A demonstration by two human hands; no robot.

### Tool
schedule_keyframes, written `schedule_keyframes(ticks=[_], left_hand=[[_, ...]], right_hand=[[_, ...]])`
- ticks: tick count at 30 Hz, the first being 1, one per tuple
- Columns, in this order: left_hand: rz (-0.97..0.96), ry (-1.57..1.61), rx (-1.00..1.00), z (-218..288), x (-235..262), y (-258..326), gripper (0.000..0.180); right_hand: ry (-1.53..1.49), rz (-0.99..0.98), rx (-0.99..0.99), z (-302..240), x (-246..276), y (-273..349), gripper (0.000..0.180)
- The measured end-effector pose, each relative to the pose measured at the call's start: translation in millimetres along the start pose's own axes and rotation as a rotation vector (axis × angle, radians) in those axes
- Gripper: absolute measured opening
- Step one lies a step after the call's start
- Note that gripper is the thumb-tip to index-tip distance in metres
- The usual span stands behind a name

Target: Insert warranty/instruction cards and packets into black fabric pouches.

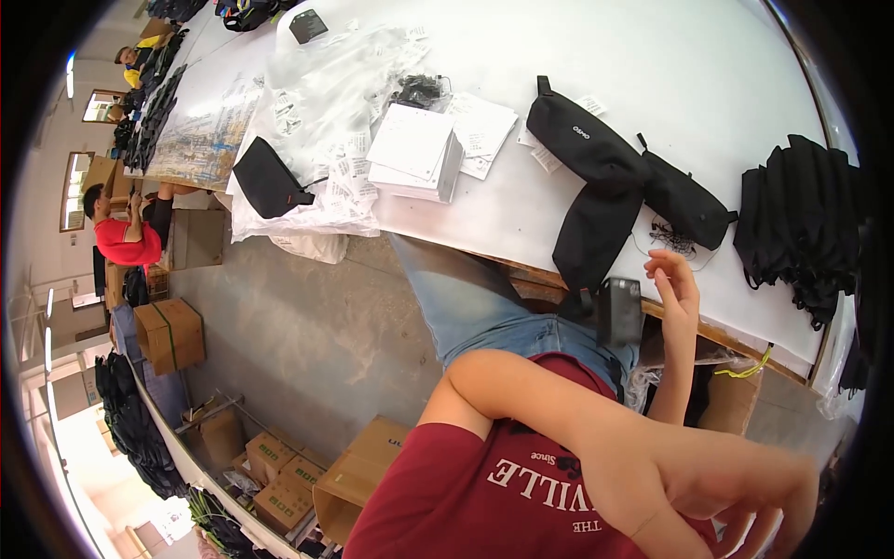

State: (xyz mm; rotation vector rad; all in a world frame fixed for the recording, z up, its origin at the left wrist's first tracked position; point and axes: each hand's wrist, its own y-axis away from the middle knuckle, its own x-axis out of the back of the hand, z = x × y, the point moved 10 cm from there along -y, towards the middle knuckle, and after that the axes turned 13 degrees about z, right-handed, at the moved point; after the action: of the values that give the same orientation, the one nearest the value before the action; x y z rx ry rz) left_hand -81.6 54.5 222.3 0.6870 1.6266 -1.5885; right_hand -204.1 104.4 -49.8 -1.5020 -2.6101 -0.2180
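My left arm bends across my body. My left hand (722,480) is close in at the lower right, its fingers loosely bent and apart, partly cut off by the picture's rim; nothing shows in it. My right hand (677,284) is raised by the table's edge, fingers curved and apart, with no object in it. Just left of it is a small black box (619,312), blurred; what supports it I cannot tell. Beyond the right hand lie a tangle of thin black cord (672,239) and several black fabric pouches (596,233), overlapping on the white table (484,224).
A stack of white cards (414,154) stands near clear plastic bags (326,121) and another black pouch (270,177). Black pouches are piled (801,224) at right. Cardboard boxes (284,475) sit behind on the left. A person in red (130,238) is at the far left.
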Motion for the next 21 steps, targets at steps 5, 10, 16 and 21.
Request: schedule_keyframes(ticks=[5, 10, 16, 21], left_hand=[[-0.025, -0.028, 0.091, -26, 5, 4, 0.031], [0.031, 0.017, 0.104, -32, 5, 4, 0.031], [-0.053, 0.011, 0.259, -45, 8, 13, 0.033], [0.114, -0.307, 0.298, -35, 49, 25, 0.029]], right_hand=[[0.216, -0.052, -0.109, 48, -9, -20, 0.024], [0.26, -0.04, -0.209, 53, -31, -19, 0.029], [0.246, 0.025, -0.095, 36, -32, -16, 0.024], [0.129, 0.049, -0.056, 0, -3, 4, 0.017]])
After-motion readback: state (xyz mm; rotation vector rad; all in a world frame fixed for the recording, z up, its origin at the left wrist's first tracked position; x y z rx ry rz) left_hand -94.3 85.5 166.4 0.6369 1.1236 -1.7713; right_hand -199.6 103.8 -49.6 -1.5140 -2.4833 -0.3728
